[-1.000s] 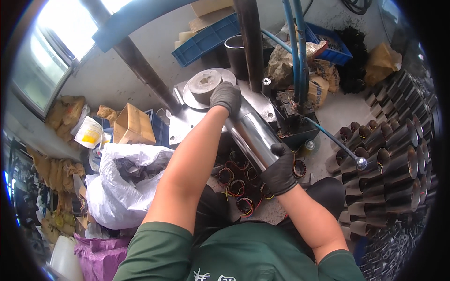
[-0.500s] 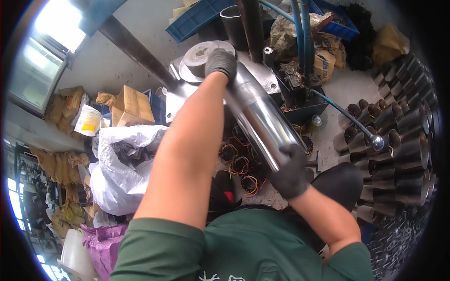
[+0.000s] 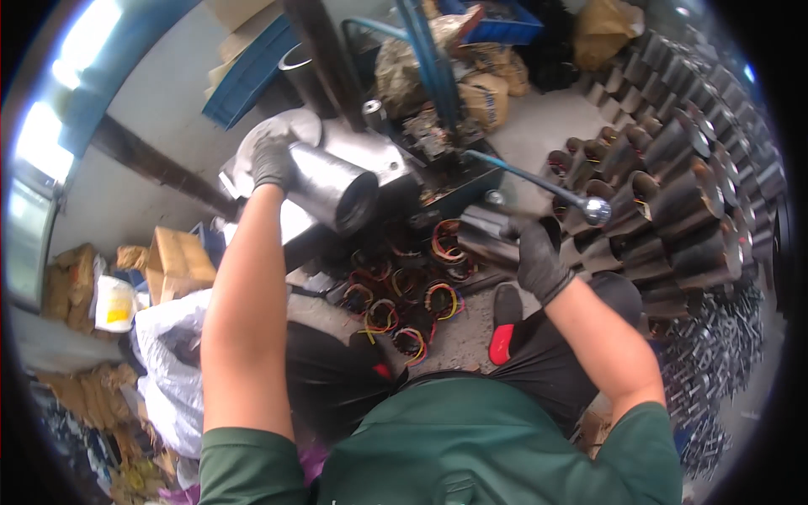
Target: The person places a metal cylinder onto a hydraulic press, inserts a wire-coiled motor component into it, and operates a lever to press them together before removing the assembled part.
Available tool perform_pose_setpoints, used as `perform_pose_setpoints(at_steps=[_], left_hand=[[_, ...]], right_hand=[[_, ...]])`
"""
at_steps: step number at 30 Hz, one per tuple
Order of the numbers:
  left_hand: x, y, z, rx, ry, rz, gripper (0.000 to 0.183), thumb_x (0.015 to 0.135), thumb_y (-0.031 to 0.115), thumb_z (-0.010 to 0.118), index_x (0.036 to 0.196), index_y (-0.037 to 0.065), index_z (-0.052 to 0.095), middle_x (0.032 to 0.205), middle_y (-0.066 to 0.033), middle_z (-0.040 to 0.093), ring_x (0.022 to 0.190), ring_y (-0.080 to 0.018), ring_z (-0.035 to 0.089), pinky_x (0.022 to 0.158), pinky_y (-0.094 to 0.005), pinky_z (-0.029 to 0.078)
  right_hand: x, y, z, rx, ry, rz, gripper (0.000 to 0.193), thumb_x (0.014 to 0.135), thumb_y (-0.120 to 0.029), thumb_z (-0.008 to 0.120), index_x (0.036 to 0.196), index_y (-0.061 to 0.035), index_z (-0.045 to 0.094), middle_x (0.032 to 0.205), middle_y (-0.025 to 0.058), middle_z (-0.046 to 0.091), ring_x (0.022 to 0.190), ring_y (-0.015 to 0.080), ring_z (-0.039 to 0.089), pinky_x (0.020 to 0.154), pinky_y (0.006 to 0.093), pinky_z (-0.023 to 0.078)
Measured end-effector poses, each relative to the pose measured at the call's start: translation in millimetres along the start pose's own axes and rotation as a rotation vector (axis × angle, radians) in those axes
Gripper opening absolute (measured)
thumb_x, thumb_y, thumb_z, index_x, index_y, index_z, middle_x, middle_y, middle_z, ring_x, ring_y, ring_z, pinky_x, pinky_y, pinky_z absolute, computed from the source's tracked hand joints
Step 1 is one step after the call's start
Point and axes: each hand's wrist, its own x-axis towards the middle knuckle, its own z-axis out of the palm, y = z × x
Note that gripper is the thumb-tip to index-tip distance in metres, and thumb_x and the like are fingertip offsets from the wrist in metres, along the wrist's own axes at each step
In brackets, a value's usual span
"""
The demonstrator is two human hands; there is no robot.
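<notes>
My left hand (image 3: 273,162), in a dark glove, is closed on the far end of a thick grey metal cylinder (image 3: 332,181), beside a round metal disc (image 3: 257,139). The cylinder lies tilted over a metal plate (image 3: 295,223), its hollow near end toward me. To the right, my right hand (image 3: 541,259), also gloved, grips a shiny metal tube (image 3: 488,237) from its right end; its fingers wrap the rim. The tube is apart from the cylinder. Below, between my feet, stand several wire-wound motor stators (image 3: 383,316) with coloured leads.
Rows of metal tubes (image 3: 673,194) stand on the right, with a heap of small metal parts (image 3: 715,362) nearer me. A blue lever with a ball knob (image 3: 596,210) juts out above my right hand. A cardboard box (image 3: 178,261) and white sack (image 3: 172,370) lie left.
The shiny tube has come off the cylinder and moved right and toward me in my right hand. My left hand stays at the cylinder's far end. The view has shifted right.
</notes>
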Motion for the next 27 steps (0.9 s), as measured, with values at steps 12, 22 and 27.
perform_pose_setpoints(at_steps=[12,22,27], left_hand=[[52.5,-85.5,97.5,-0.561,0.158,-0.083,0.049,0.11,0.025,0.037,0.147,-0.002,0.056,0.153,-0.0198,0.055,0.145,-0.0295,0.049,0.124,-0.0312,0.032],[36.4,-60.4,62.3,-0.581,0.066,-0.27,0.061,0.109,0.045,0.046,0.141,-0.005,0.06,0.14,-0.0278,0.064,0.131,-0.0425,0.06,0.111,-0.0427,0.045],[22.8,-78.4,46.7,-0.534,0.166,-0.226,0.052,0.11,0.039,0.044,0.126,-0.004,0.068,0.125,-0.028,0.07,0.117,-0.0437,0.066,0.1,-0.0474,0.049]], right_hand=[[12.9,-47.7,-183.1,-0.137,0.205,-0.1,0.021,0.098,-0.015,0.06,0.112,-0.0006,0.066,0.099,0.0148,0.07,0.085,0.0292,0.071,0.078,0.041,0.063],[-160.0,116.6,-394.0,-0.946,1.375,0.244,0.021,0.07,-0.025,0.077,0.079,-0.0082,0.067,0.082,0.0093,0.067,0.077,0.0237,0.064,0.072,0.0357,0.054],[-209.5,135.0,-507.9,-1.0,1.373,0.623,0.024,0.08,-0.027,0.07,0.095,-0.0083,0.069,0.099,0.0086,0.068,0.091,0.0244,0.065,0.082,0.0361,0.053]])
